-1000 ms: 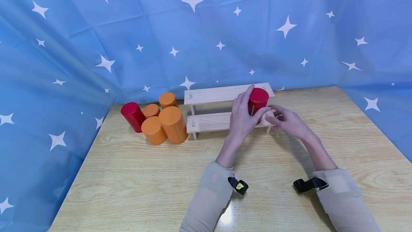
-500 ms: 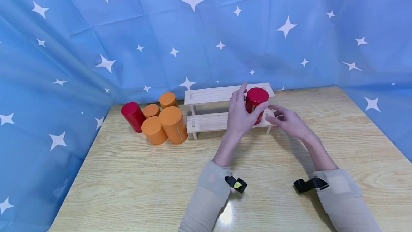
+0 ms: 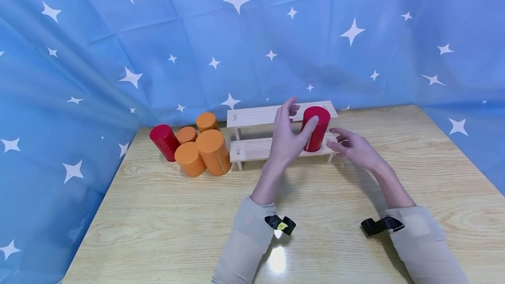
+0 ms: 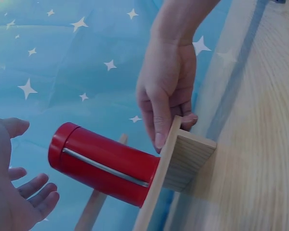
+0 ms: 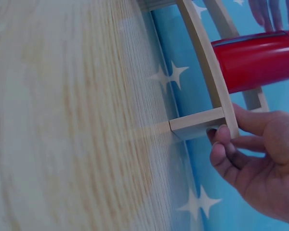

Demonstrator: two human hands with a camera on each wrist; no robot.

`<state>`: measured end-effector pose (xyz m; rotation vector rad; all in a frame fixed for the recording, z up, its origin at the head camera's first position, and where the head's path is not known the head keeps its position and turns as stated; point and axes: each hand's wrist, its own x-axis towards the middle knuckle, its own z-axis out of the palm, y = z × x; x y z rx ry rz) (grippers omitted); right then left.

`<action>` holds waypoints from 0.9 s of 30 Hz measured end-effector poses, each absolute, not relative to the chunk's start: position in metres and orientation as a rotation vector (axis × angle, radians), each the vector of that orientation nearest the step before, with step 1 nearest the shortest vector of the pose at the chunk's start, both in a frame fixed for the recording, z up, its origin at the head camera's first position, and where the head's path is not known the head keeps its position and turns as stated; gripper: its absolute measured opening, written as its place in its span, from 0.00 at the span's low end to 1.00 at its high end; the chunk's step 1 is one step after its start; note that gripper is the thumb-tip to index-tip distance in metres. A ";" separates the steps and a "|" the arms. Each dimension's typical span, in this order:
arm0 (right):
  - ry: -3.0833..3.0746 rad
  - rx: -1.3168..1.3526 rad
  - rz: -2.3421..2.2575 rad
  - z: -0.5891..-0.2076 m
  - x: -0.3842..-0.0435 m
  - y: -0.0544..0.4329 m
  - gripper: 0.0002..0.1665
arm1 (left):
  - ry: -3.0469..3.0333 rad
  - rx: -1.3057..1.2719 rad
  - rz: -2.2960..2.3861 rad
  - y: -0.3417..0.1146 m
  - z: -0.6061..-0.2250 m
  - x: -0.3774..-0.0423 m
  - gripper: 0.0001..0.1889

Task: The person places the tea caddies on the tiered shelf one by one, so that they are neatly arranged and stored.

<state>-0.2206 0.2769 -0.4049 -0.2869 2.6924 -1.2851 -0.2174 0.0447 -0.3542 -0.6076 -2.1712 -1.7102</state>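
Observation:
A red cylindrical canister (image 3: 320, 131) with a silvery strip on its side stands upright on the lower board (image 3: 252, 149) of a two-tier wooden rack, near the right end. My left hand (image 3: 285, 140) is just left of it with the fingers spread. The left wrist view shows a gap between that hand (image 4: 9, 178) and the canister (image 4: 103, 163). My right hand (image 3: 355, 149) grips the right end of the lower board. In the right wrist view its thumb lies over the board and the fingers of this hand (image 5: 272, 161) curl beneath it.
Left of the rack's upper board (image 3: 252, 115) is a cluster on the table (image 3: 165, 231): another red canister (image 3: 164, 143), a tall orange canister (image 3: 214, 152), a shorter orange one (image 3: 189, 159), and orange ones behind (image 3: 186, 135). A blue star-printed cloth (image 3: 252, 30) hangs at the back.
My left hand has let go of the red canister and drawn away leftward, its fingers opening. The canister stays on the lower board. My right hand has kept its place at the board's end.

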 end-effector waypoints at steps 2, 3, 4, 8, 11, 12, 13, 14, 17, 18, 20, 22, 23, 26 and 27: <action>2.692 -0.288 -1.285 -0.405 -0.221 0.276 0.42 | -2.150 -0.614 -1.753 0.041 -0.351 -0.217 0.33; 2.687 -0.287 -1.289 -0.405 -0.221 0.276 0.42 | -2.144 -0.618 -1.779 0.040 -0.350 -0.216 0.33; 2.682 -0.286 -1.294 -0.405 -0.221 0.276 0.42 | -2.138 -0.623 -1.803 0.038 -0.349 -0.215 0.32; 2.678 -0.288 -1.299 -0.405 -0.221 0.276 0.42 | -2.133 -0.638 -1.877 0.031 -0.347 -0.214 0.30; 2.685 -0.290 -1.290 -0.404 -0.221 0.276 0.42 | -2.120 -0.653 -1.904 0.025 -0.345 -0.213 0.28; 2.685 -0.291 -1.288 -0.405 -0.221 0.276 0.42 | -2.112 -0.659 -1.914 0.023 -0.344 -0.213 0.27; 2.683 -0.290 -1.290 -0.404 -0.221 0.277 0.42 | -2.104 -0.667 -1.929 0.021 -0.342 -0.213 0.27; 2.679 -0.288 -1.296 -0.404 -0.221 0.277 0.42 | -2.095 -0.679 -1.944 0.020 -0.341 -0.213 0.26; 2.678 -0.287 -1.301 -0.405 -0.220 0.277 0.42 | -2.079 -0.711 -1.987 0.015 -0.336 -0.211 0.25; 2.678 -0.289 -1.301 -0.405 -0.220 0.277 0.42 | -2.079 -0.718 -1.994 0.014 -0.336 -0.211 0.24; 2.684 -0.292 -1.297 -0.405 -0.220 0.277 0.42 | -2.086 -0.729 -1.994 0.011 -0.334 -0.211 0.24; 2.691 -0.297 -1.292 -0.406 -0.220 0.277 0.41 | -2.101 -0.731 -1.984 0.009 -0.333 -0.211 0.23; 2.692 -0.298 -1.292 -0.406 -0.221 0.277 0.41 | -2.106 -0.730 -1.981 0.007 -0.333 -0.211 0.23; 2.691 -0.303 -1.297 -0.406 -0.222 0.277 0.41 | -2.123 -0.728 -1.957 0.002 -0.334 -0.211 0.22; 2.687 -0.305 -1.302 -0.406 -0.222 0.277 0.41 | -2.127 -0.729 -1.950 -0.001 -0.334 -0.210 0.22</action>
